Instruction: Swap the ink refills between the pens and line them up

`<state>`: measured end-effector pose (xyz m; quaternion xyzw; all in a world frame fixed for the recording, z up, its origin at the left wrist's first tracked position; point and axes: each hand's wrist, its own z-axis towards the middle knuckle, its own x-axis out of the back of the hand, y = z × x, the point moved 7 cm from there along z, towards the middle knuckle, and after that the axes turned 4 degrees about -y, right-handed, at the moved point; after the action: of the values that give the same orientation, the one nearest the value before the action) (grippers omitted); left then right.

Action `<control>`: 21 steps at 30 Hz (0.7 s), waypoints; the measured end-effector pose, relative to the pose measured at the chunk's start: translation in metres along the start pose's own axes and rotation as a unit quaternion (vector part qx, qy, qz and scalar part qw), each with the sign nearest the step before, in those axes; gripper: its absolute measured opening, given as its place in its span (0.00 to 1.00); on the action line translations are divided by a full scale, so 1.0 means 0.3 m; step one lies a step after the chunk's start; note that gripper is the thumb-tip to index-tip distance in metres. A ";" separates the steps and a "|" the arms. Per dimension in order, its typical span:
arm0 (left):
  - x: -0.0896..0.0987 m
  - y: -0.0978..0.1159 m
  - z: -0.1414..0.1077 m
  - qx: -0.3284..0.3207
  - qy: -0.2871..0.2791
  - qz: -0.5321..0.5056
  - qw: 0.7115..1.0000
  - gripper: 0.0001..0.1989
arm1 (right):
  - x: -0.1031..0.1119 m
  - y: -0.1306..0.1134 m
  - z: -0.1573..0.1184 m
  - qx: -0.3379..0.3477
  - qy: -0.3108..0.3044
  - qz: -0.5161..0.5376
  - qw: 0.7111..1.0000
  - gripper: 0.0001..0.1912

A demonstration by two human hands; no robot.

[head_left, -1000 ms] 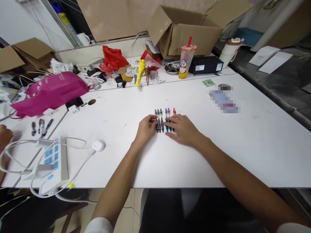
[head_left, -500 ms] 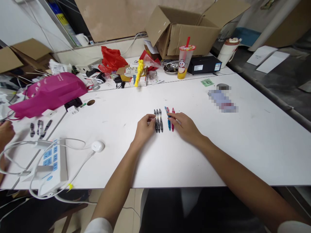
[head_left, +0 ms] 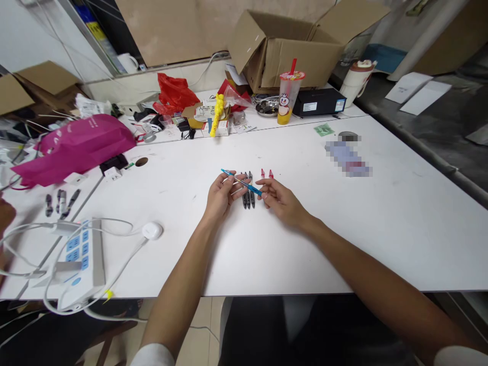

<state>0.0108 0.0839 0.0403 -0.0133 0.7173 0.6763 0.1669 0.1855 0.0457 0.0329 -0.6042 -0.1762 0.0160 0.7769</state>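
Note:
A blue pen (head_left: 243, 183) is held slanting above the table between my two hands. My left hand (head_left: 221, 197) pinches its upper left end with thumb and finger, the other fingers spread beneath. At the pen's lower right end, my right hand (head_left: 281, 202) has its fingertips closed on the blue grip part. Under the raised pen lie three black pens (head_left: 248, 200) side by side, partly covered by the left fingers. Two pink-red pens (head_left: 271, 174) lie just beyond my right hand, which hides most of their length.
A white power strip (head_left: 89, 264) with cables and a round white charger (head_left: 152, 231) lie on the left, near another person's hand (head_left: 5, 216). Along the back stand a drink cup (head_left: 285, 101), a black box (head_left: 319, 102) and an open carton (head_left: 301, 58). A magenta bag (head_left: 82, 145) lies left.
The blue pen has been lifted off the table from beside the pink-red pens and moved left over the black pens. My left hand has let go of the black pens and taken its end.

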 end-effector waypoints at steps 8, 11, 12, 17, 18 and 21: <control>-0.032 -0.003 -0.009 0.005 -0.050 -0.026 0.998 0.14 | -0.026 0.015 0.000 -0.095 -0.064 0.023 0.993 0.27; -0.035 0.003 -0.008 -0.004 -0.050 -0.007 0.999 0.18 | -0.040 0.003 0.001 -0.094 -0.090 0.053 0.990 0.27; -0.036 0.003 -0.008 -0.007 -0.048 0.002 0.999 0.19 | -0.042 -0.001 0.001 -0.092 -0.093 0.054 0.990 0.26; -0.040 0.008 -0.013 -0.038 -0.014 0.036 0.999 0.22 | -0.017 -0.019 -0.001 -0.058 -0.045 -0.061 0.995 0.20; -0.042 0.008 -0.014 -0.044 -0.007 0.036 0.998 0.22 | -0.009 -0.023 -0.002 -0.047 -0.030 -0.089 0.994 0.19; -0.050 0.007 -0.016 -0.048 0.010 0.029 0.998 0.20 | 0.016 -0.032 -0.003 -0.022 0.031 -0.127 0.991 0.13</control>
<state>0.0233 0.0763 0.0464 -0.0079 0.6855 0.7146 0.1391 0.1885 0.0432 0.0430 -0.5938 -0.2275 -0.1057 0.7645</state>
